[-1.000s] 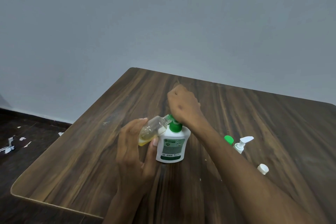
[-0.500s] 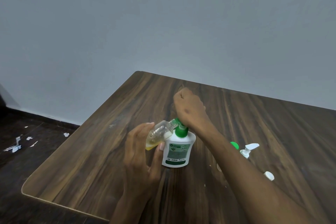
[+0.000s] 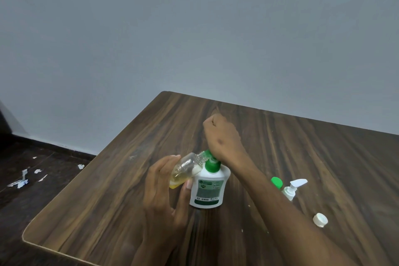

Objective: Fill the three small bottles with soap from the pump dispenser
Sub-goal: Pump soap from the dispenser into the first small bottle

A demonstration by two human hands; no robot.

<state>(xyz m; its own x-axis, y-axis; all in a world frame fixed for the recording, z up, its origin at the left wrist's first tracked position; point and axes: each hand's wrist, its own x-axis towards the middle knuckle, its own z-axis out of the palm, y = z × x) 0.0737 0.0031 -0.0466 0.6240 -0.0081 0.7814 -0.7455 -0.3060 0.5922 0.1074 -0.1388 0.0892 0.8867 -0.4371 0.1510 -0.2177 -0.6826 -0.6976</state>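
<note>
The left hand (image 3: 164, 190) grasps 1 tilted bottle (image 3: 185, 168) at the dispenser (image 3: 208, 188) nozzle; the clenched right hand (image 3: 222, 136) presses the pump. Slow strokes should avoid spills.

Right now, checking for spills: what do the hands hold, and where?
Left hand grips small bottle by its base; right hand presses dispenser pump.

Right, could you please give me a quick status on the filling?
Left hand holds tilted clear small bottle, part-filled yellow. Right hand presses green pump on white dispenser. Nothing obstructing.
</note>
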